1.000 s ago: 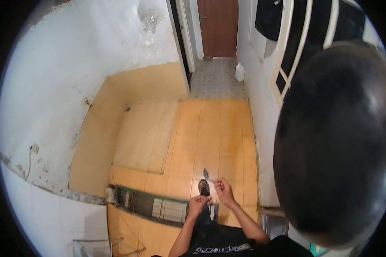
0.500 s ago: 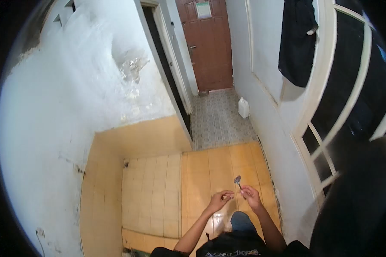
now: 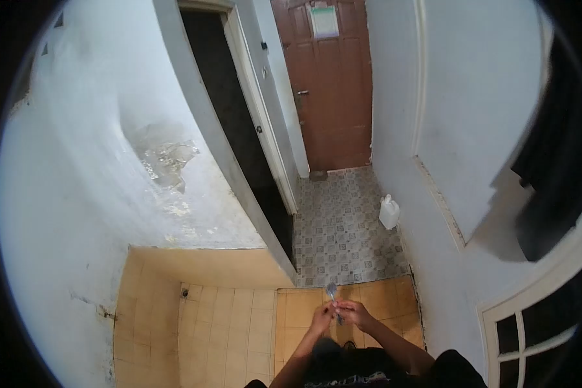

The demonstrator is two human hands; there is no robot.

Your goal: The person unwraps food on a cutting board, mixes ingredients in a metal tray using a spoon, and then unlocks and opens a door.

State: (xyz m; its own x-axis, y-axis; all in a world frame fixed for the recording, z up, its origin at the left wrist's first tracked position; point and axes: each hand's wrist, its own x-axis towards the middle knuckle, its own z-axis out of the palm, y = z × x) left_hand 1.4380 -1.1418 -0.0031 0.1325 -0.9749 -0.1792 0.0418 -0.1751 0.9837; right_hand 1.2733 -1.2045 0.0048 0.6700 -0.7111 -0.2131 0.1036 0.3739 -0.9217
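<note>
A small shiny spoon (image 3: pixel 332 289) is held up in front of my body, its rounded head pointing away from me. My left hand (image 3: pixel 322 318) closes on its handle from the left. On the other side, my right hand (image 3: pixel 354 312) pinches the handle with its fingers bent. The two hands meet, so most of the handle is hidden; a dark, shiny bit shows just beneath the fingers, and I cannot tell whether it is the handle's end.
Yellow tiles cover the floor under me, meeting grey patterned tiles (image 3: pixel 343 239) ahead. A white jug (image 3: pixel 389 212) stands by the right wall. A brown door (image 3: pixel 336 97) is at the far end, with a dark doorway (image 3: pixel 239 123) on the left. Dark cloth (image 3: pixel 553 161) hangs at right.
My hands have come together; before, they were apart with the spoon in the right hand alone. The camera view has shifted, showing more of the passage and door.
</note>
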